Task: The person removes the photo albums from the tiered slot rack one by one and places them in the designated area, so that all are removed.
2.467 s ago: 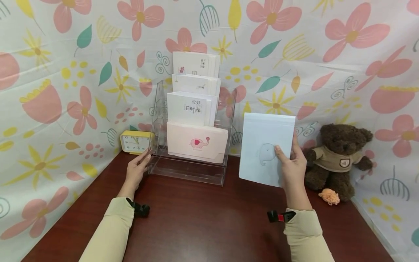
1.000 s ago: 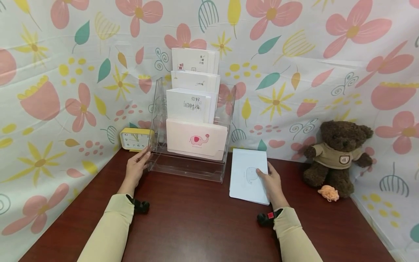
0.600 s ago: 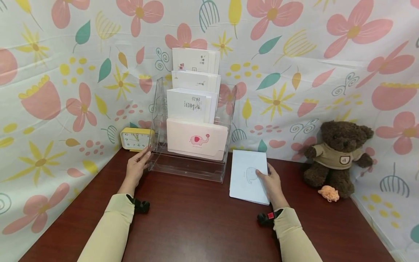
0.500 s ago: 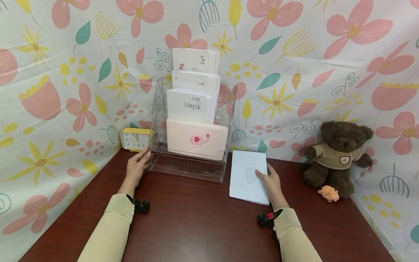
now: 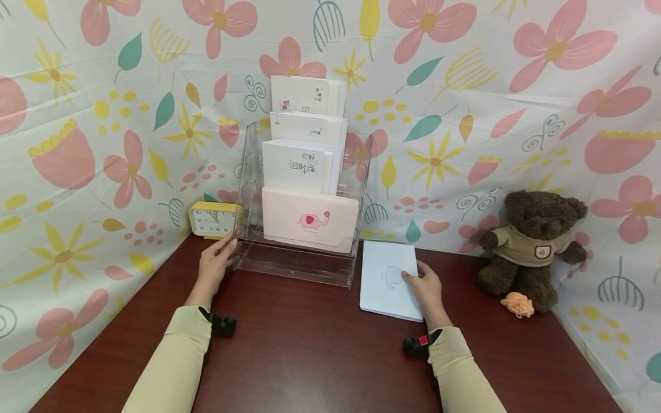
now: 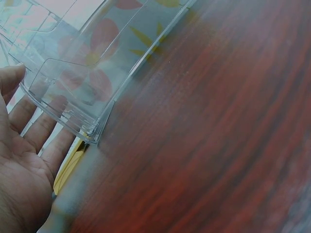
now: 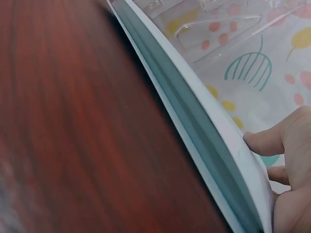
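Observation:
My right hand [image 5: 427, 287] holds a light blue notebook [image 5: 377, 281] with an elephant drawing, thumb on the cover and fingers at its right edge. In the right wrist view the lower edge of the notebook [image 7: 194, 116] shows pale outer layers with blue-grey between; I cannot tell if it is one or several. It leans back close to the table, right of a clear acrylic rack [image 5: 296, 269]. My left hand [image 5: 213, 268] grips the rack's left side, its thumb on the near edge and fingers behind the panel in the left wrist view.
Tiered in the rack are white booklets [image 5: 291, 166] and, lowest, pink elephant notebooks [image 5: 289, 218]. A yellow clock [image 5: 213, 219] stands behind the left hand. To the right sit a brown teddy bear [image 5: 539, 229] and an orange yarn bundle [image 5: 518, 305]. Floral cloth [image 5: 454, 103] hangs behind the dark table [image 5: 310, 355].
My right hand has brought the blue notebook down and left from beside the bear, then shifted it slightly further left and tilted it back. The left hand has stayed on the rack.

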Motion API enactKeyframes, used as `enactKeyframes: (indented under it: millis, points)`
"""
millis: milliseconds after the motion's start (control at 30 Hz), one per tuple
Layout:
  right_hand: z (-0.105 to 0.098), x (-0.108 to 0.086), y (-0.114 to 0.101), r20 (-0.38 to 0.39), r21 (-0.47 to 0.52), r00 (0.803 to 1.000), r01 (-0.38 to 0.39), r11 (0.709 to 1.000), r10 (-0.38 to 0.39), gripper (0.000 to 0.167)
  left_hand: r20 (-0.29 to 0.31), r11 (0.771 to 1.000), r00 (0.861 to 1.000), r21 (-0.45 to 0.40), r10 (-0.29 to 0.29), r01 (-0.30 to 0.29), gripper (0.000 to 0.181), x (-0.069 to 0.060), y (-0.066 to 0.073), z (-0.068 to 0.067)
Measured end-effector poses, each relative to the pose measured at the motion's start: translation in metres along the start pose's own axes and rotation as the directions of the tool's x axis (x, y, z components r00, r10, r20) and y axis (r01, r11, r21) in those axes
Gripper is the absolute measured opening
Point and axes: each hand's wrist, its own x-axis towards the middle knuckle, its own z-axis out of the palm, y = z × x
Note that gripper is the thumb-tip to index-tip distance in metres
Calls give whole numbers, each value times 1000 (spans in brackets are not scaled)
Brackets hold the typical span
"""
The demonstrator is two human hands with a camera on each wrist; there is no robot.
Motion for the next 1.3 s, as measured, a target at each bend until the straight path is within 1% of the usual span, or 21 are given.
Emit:
enactKeyframes:
  millis: [167,300,467,600,700,800,900,933,1000,1067,1133,1167,1233,1300]
  points:
    - [4,0,-4,-10,-85,1000,21,996,-22,69,-9,1000,1000,14,6,-6,57,2,-1,-4]
    - [7,-1,-7,-12,-124,999,38,991,-40,70,-19,1000,1000,15,14,-13,57,3,-2,-6]
    - [10,0,-8,-21,-126,999,27,992,-30,70,-24,1000,1000,22,8,-7,59,4,-3,-9]
    - [10,-1,-8,-48,-121,998,20,993,-26,64,-28,999,1000,32,0,1,60,2,-2,-9]
    - [9,-3,-9,-72,-111,997,27,993,-35,59,-32,1000,999,24,-6,7,60,1,-1,-8]
    - [7,-4,-12,-97,-104,993,55,993,-65,56,-29,1000,1000,14,-8,9,60,1,-1,-7]
    - [4,-4,-16,-131,-123,981,129,984,-145,51,-24,1000,1000,9,-3,3,59,2,-2,-4]
    - [3,-4,-18,-141,-136,972,168,976,-187,49,-23,1000,1000,9,-3,3,59,2,-2,-4]
    - [1,-4,-21,-158,-173,946,255,951,-282,44,-24,1000,1000,10,-6,6,59,2,-4,-2]
    - [2,-4,-28,-172,-201,905,354,913,-389,40,-24,1000,1000,14,-9,10,59,3,-5,-2]
    - [3,-7,-40,-168,-222,859,446,867,-484,39,-24,1000,1000,11,-10,11,58,2,-5,-2]
    - [4,-10,-47,-158,-227,835,489,842,-527,39,-18,1000,1000,7,-16,16,57,1,-2,-1]
    - [7,-16,-63,-123,-228,791,566,792,-600,41,-5,1000,1000,8,-19,19,53,-3,7,-1]
    - [10,-25,-81,-62,-216,756,627,749,-651,47,5,1000,1000,-6,-27,27,51,-3,10,-1]
